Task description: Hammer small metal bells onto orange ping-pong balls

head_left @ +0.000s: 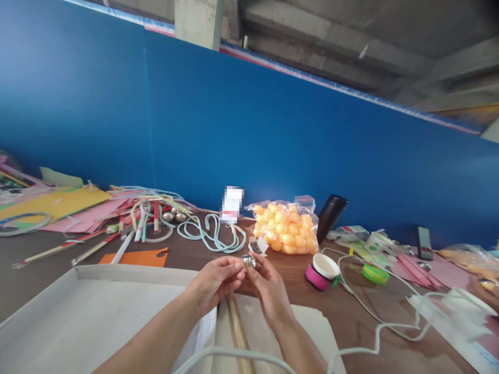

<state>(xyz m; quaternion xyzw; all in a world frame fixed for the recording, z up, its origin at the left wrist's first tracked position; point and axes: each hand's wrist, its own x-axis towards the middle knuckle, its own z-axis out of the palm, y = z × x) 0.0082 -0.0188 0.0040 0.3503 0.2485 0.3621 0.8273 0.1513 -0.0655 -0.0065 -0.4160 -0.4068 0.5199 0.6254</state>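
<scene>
A small shiny silver bell (249,261) is held up between my two hands above the table. My right hand (271,291) grips it between thumb and fingers. From the other side, my left hand (214,283) has thumb and fingertips pinched together against the bell's left edge; whether something thin is also in that pinch cannot be made out. Below the hands, a wooden stick (239,335) lies lengthwise toward me on pale card (307,322). Just beyond the hands stands a small open white box (258,245) with tiny dark pieces inside.
A white tray (128,275) fills the near left. Behind it are light-blue cords (212,236), red-and-white sticks (93,244) and silver bells (174,215). A bag of orange balls (286,228), a black bottle (331,218) and a tape roll (325,266) stand beyond. White cable (374,332) crosses the right.
</scene>
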